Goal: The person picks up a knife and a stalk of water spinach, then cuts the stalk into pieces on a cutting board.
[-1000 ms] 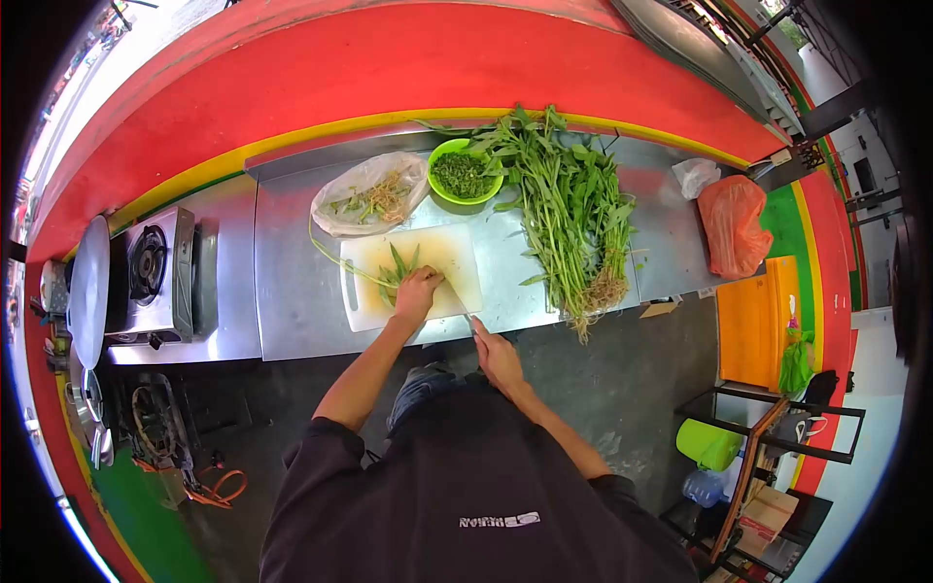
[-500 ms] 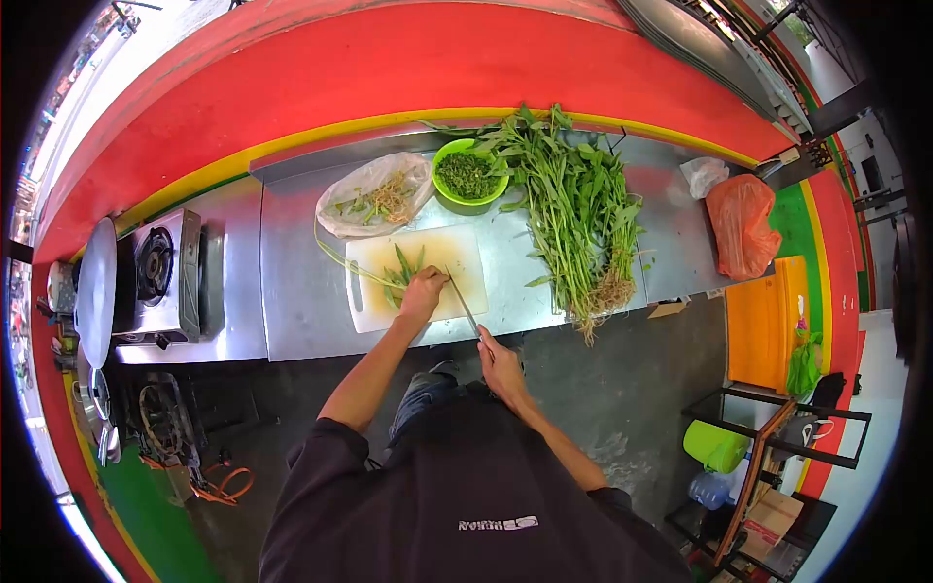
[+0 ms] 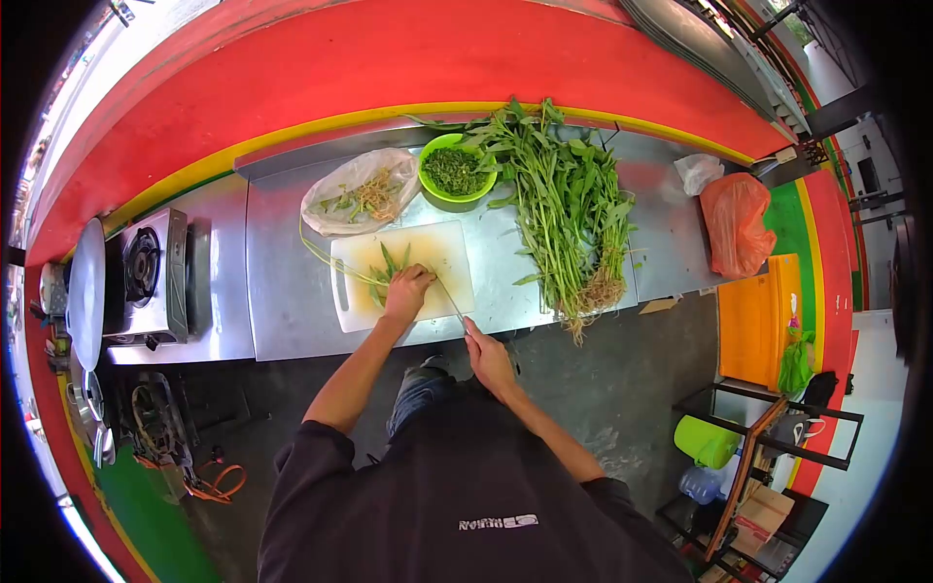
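Our right hand point(image 3: 490, 361) has fingers round one knife point(image 3: 451, 298), left hand point(image 3: 408, 293) fingers clutching greens point(image 3: 387, 266), one board point(image 3: 449, 249) near the counter point(image 3: 292, 301)'s front edge.

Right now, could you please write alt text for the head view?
The left hand holds leafy stalks on a white cutting board, the right hand a knife. Nearby lie a plastic bag with roots, a green bowl of chopped greens and a pile of rooted greens.

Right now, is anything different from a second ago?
Only the knife may have shifted slightly; nothing was picked up or let go. The left hand still holds greens on the cutting board, the right hand the knife. The bowl and big bunch stayed put.
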Tool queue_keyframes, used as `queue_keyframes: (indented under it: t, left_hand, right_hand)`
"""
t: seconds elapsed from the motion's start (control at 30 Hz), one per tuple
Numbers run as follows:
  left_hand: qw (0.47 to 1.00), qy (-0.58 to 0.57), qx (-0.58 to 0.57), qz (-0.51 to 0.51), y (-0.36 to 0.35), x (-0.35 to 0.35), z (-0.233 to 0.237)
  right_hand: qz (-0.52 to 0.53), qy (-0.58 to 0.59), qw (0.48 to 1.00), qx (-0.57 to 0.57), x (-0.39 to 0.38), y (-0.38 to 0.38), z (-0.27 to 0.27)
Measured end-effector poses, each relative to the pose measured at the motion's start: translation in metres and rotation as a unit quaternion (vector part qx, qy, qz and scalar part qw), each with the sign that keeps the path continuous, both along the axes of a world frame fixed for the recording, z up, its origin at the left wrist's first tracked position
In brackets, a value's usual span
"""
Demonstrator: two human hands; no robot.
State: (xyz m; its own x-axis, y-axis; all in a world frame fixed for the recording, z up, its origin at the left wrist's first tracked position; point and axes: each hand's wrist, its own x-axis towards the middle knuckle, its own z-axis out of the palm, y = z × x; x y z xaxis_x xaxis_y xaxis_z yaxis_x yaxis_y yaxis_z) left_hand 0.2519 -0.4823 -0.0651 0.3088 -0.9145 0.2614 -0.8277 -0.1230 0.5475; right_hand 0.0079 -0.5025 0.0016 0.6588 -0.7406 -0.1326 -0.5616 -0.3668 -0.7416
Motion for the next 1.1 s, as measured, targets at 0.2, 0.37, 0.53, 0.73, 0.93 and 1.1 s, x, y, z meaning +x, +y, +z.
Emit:
queue_keyframes:
  t: [0.2,0.37,0.53,0.73,0.93,1.1]
  left_hand:
    - [0.999,0.042,-0.019,0.025,-0.002,-0.001,-0.005]
    - [0.999,0.024,0.0,0.043,-0.008,-0.008,0.0]
    - [0.999,0.021,-0.026,0.042,-0.005,-0.011,0.006]
    - [0.999,0.036,-0.036,0.011,-0.003,-0.004,0.002]
    - [0.998,0.028,-0.05,0.01,-0.003,-0.002,-0.001]
    - [0.999,0.012,-0.039,0.015,-0.003,-0.004,0.002]
  right_hand:
    - [-0.002,-0.076,0.996,0.037,0.005,-0.008,0.006]
    - [-0.011,-0.018,0.994,0.104,-0.004,-0.011,0.022]
    - [-0.018,0.0,0.994,0.106,-0.002,-0.007,0.029]
    - [-0.033,-0.006,0.994,0.102,-0.002,0.001,0.025]
    - [-0.022,-0.01,0.998,0.061,-0.001,0.005,0.012]
    - [-0.009,0.047,0.999,0.013,0.006,0.001,-0.001]
